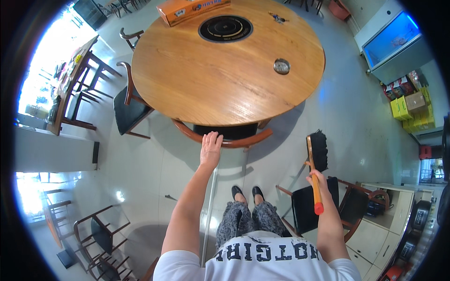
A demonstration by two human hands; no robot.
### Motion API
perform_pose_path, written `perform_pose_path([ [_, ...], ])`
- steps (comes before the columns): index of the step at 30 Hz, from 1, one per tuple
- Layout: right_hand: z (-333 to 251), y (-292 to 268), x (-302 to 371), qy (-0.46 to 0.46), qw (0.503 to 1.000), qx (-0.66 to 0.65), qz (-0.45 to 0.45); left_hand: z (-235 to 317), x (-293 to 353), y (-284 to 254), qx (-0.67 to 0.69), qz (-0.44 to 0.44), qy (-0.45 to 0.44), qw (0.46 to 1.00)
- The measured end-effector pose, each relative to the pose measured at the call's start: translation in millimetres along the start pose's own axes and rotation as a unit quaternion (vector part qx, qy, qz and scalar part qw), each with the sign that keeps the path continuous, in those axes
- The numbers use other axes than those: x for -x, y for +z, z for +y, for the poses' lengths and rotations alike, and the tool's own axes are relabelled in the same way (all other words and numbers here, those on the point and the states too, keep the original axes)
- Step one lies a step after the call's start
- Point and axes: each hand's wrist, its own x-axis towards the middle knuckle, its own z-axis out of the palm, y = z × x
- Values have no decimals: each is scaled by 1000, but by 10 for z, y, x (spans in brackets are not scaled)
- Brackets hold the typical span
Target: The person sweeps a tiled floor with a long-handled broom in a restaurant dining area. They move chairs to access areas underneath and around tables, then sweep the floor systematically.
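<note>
My left hand [212,150] lies over the curved wooden back rail of a chair [253,140] pushed up to the round table, its fingers bent over the rail and the thumb hidden. My right hand [317,178] is closed round the wooden handle of a brush [316,189]. Black bristles point away to the right of its wooden head, and the handle's near end is red. The brush is held above the floor, to the right of the table's near edge. A pale, thin strip or pole [210,206] runs down beside my left forearm; what it is I cannot tell.
The round wooden table [201,89] bears an orange box [187,11], a black inset cooktop [225,29], a round glass dish [281,66] and small items. Chairs stand left [126,110] and close by on the right [304,208]. A cabinet [370,239] is at lower right.
</note>
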Motion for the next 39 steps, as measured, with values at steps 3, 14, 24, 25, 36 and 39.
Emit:
perform_pose_path([
  [3, -53, 36, -103, -79, 997, 7, -20, 611, 130, -426, 217, 31, -119, 968],
  [14, -64, 957, -435, -145, 976, 144, -73, 2044, 454, -1614, 694, -14, -116, 711],
  [24, -1417, 1724, 124, -144, 977, -151, 35, 1520, 546, -2626, 648, 81, 2, 757],
  [25, -1592, 1859, 255, -115, 973, -197, 39, 1416, 621, -2716, 646, 86, 10, 759],
  [36, -3525, 3457, 1412, -159, 936, -224, -219, -291, 1877, -3656, 623, 139, -105, 762],
  [39, -3644, 3835, 1506, -215, 942, -174, -192, -716, 2061, -3859, 610, 146, -149, 764],
])
